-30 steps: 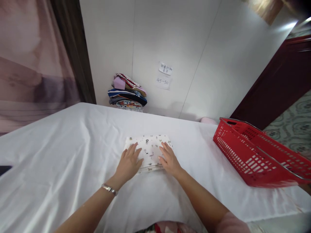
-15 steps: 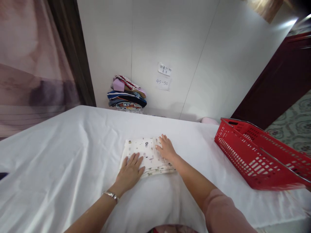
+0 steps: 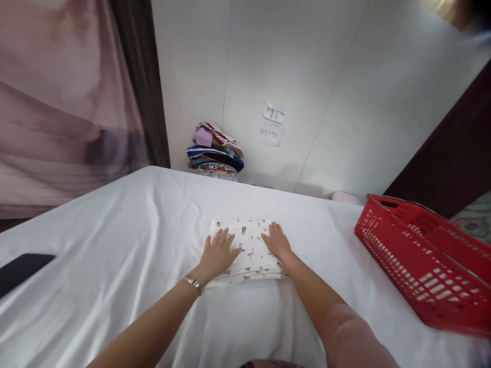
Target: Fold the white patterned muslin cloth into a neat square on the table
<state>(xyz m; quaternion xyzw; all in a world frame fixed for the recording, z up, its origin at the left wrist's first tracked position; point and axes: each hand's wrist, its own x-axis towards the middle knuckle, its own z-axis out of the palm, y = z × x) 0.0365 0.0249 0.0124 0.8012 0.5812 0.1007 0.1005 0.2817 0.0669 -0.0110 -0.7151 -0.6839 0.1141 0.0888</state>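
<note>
A white cloth with small printed figures (image 3: pixel 253 250), folded into a neat rectangle of several layers, lies on the white-covered table (image 3: pixel 153 306). My left hand (image 3: pixel 219 255) rests flat on the cloth's left part, its fingers spread; a silver watch or bracelet (image 3: pixel 194 282) is on that wrist. On the right edge of the cloth lies my right hand (image 3: pixel 278 243), palm down with fingers apart. Both hands press on the top without gripping it.
A red plastic basket (image 3: pixel 418 271) stands at the table's right. Beyond the far edge, a stack of folded clothes (image 3: pixel 215 153) sits against the wall beneath paper labels (image 3: pixel 271 122). A dark flat object (image 3: pixel 25 271) lies at the left. A pink curtain (image 3: pixel 69 102) hangs there.
The view has swung left, bringing more of the dark flat object in. My right hand has slid to the cloth's right edge, and my left hand has moved slightly up on it.
</note>
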